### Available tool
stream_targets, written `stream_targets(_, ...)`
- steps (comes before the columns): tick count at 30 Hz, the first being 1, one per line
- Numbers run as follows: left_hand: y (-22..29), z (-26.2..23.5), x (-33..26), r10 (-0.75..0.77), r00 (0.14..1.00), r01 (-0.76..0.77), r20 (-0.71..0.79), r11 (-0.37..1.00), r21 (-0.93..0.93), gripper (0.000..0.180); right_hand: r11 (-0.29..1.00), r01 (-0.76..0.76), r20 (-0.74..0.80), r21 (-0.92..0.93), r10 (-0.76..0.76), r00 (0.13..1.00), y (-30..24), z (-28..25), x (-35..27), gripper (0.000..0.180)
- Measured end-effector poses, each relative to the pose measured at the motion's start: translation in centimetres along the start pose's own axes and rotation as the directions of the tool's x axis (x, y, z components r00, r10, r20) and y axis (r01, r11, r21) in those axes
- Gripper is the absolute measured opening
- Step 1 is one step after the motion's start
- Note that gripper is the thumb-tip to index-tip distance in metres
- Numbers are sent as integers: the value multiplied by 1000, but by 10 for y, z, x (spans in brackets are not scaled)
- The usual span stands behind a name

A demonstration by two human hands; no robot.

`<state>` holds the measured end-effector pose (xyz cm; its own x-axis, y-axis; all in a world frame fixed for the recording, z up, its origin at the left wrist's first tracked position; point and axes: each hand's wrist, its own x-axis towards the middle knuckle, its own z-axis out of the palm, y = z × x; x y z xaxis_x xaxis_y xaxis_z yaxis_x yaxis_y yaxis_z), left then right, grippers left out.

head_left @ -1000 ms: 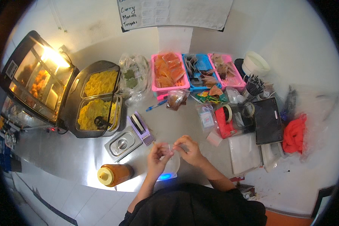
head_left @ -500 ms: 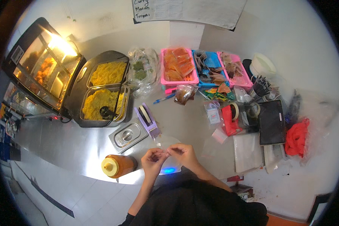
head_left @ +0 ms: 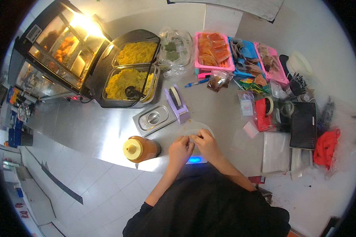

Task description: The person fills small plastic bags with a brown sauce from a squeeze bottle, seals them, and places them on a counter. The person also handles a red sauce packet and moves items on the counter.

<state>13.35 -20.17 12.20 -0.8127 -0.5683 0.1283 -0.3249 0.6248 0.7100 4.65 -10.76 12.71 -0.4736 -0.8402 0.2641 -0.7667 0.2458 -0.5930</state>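
Left hand (head_left: pixel 179 150) and right hand (head_left: pixel 205 145), fingertips meeting in a close pinch.
What the fingers grip, if anything, is hidden; it would lie between them, above the pale, blue-lit scale (head_left: pixel 195 160). The step seems fine two-handed handling, calling next for steady fingertips. Outward, left: lilac plastic tape dispenser (head_left: pixel 182 114), rectangular steel lid (head_left: pixel 147 123), smooth amber squeeze bottle (head_left: pixel 150 147), on a glossy metal surface (head_left: pixel 87 124).
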Motion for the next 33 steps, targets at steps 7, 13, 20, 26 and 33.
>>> stream_targets(7,-14,1,-2,90,977,-70,-191,992,108,10,980,-92,-185,176,125,975,2,8,3,25)
stream_targets(13,8,-18,-2,218,929,-153,-300,962,228,23,975,212,-108,63,-204,973,-16,-13,3,40)
stream_targets(20,-33,-2,-52,355,678,-259,-644,935,243,48,984,144,178,106,-162,971,-2,-20,16,53)
stream_targets(26,-86,-29,-51,-61,572,123,-818,992,12,98,972,44,-38,230,-37,999,4,-17,7,55)
stream_targets(33,-145,-71,-45,-464,865,-100,-189,210,-973,79,928,-42,87,371,10,996,11,-3,-1,58)
